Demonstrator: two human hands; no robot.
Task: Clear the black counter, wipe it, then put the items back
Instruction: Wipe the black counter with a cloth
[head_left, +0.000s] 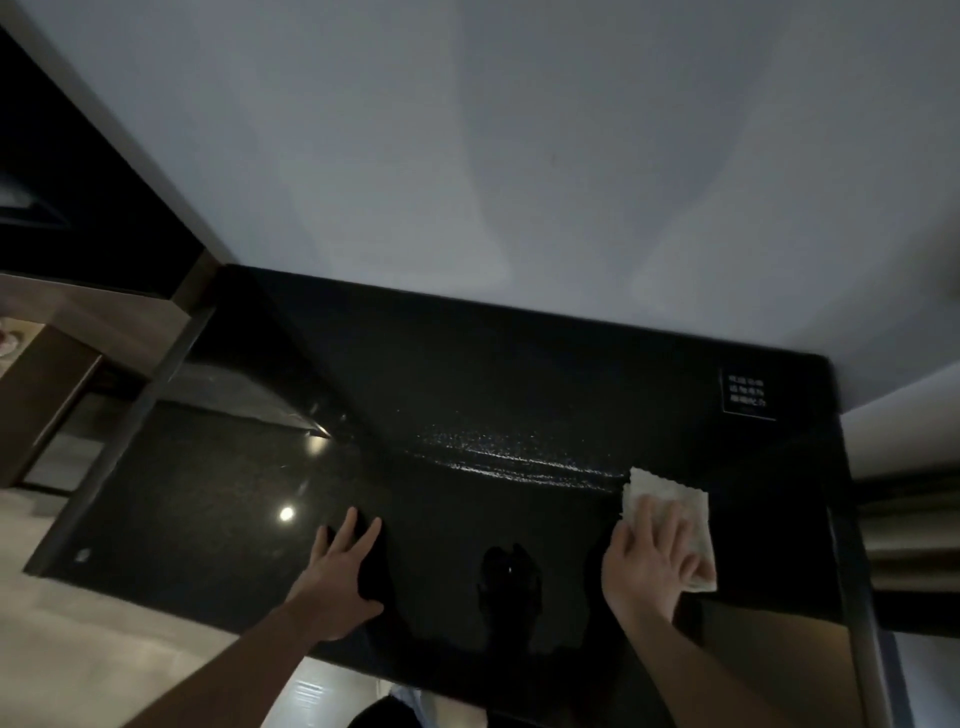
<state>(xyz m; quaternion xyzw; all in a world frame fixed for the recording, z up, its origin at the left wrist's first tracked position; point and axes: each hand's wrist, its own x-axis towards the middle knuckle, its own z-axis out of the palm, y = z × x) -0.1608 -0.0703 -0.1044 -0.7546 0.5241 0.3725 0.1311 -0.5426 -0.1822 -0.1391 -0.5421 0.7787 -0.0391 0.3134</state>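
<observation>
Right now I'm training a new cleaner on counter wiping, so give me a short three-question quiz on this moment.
1. True or false: the right hand presses a white cloth flat on the black counter.
2. The left hand is: A) lifting a bottle, B) resting flat on the counter, C) holding the cloth.
3. Fill in: the wet streak lies to the ____ of the cloth.

Key: 1 true; 2 B; 3 left.
</observation>
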